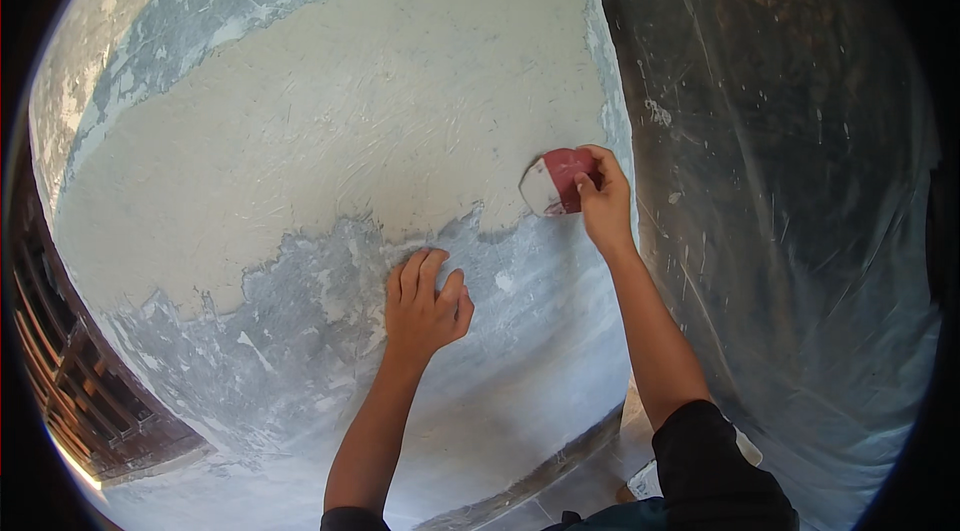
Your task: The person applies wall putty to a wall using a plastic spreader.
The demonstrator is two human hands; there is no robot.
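Observation:
My right hand (pixel 608 206) pinches a red plastic putty spreader (pixel 568 174) between thumb and fingers. Pale putty coats the left part of the spreader, which is against or very near the wall at the lower right border of a wide cream putty patch (pixel 400 101). My left hand (pixel 428 301) is lower and to the left, over the grey wall surface (pixel 310 301), just below the patch's ragged lower border. Its fingers are bent but apart, and nothing shows in them. Whether its fingertips touch the wall cannot be made out.
Dark, splattered plastic sheeting (pixel 760 181) hangs along the right side of the wall. Brown slatted woodwork (pixel 75 361) stands at the lower left. Grey floor tiles (pixel 570 481) and a whitish object (pixel 645 481) show near my right elbow.

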